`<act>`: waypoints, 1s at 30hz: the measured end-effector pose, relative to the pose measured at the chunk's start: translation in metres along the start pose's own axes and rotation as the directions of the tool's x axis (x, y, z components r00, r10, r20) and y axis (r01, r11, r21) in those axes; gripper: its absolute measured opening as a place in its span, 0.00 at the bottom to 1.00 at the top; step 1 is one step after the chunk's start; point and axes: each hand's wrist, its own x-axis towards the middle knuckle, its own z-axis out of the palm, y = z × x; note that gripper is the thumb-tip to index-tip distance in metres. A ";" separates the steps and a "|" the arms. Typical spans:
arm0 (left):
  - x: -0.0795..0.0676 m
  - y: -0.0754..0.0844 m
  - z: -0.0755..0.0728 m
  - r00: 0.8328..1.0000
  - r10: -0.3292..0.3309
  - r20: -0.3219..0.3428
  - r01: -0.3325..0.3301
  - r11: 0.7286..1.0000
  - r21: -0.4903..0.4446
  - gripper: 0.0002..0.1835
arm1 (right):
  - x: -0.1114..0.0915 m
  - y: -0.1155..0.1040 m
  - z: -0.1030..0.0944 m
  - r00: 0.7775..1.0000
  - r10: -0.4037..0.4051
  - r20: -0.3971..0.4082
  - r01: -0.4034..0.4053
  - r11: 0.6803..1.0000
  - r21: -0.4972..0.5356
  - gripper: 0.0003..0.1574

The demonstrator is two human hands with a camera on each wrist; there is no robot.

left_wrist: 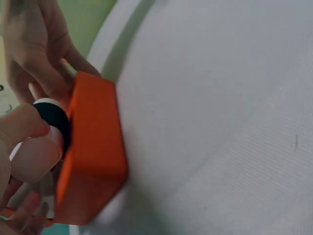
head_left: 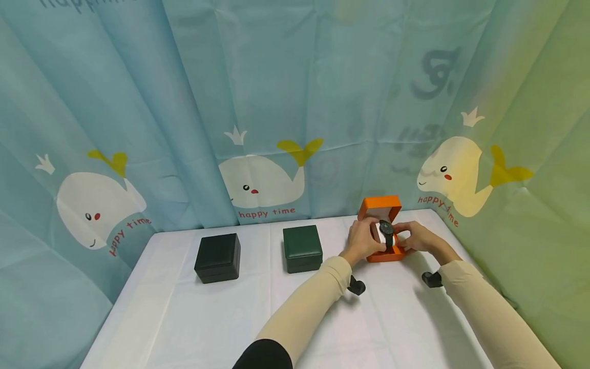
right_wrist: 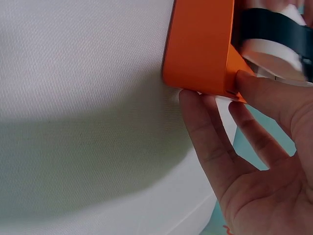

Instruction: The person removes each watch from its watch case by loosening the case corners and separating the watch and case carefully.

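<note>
An orange watch box point(head_left: 384, 258) stands with its lid raised at the far right of the table. A black-strapped wristwatch point(head_left: 386, 228) wraps a white cushion point(left_wrist: 36, 159) at the mouth of the box. My left hand point(head_left: 361, 240) grips the cushion with the watch, its thumb by the strap in the left wrist view. On the other side, my right hand point(head_left: 421, 238) holds the box's side wall. In the right wrist view its thumb is at the inner edge, with fingers against the outside. The strap point(right_wrist: 274, 27) shows just inside the rim there.
A dark green box point(head_left: 302, 248) with its lid down stands left of the orange one. Farther left is a closed black box point(head_left: 217, 258). The white-covered table point(head_left: 221, 328) meets a blue whale-print curtain point(head_left: 184, 128) behind and a green one at right.
</note>
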 end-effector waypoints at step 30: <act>-0.010 -0.003 -0.010 0.998 0.048 -0.042 -0.059 0.942 -0.330 0.35 | 0.003 0.004 0.001 1.000 0.026 -0.010 -0.026 0.999 -0.027 0.33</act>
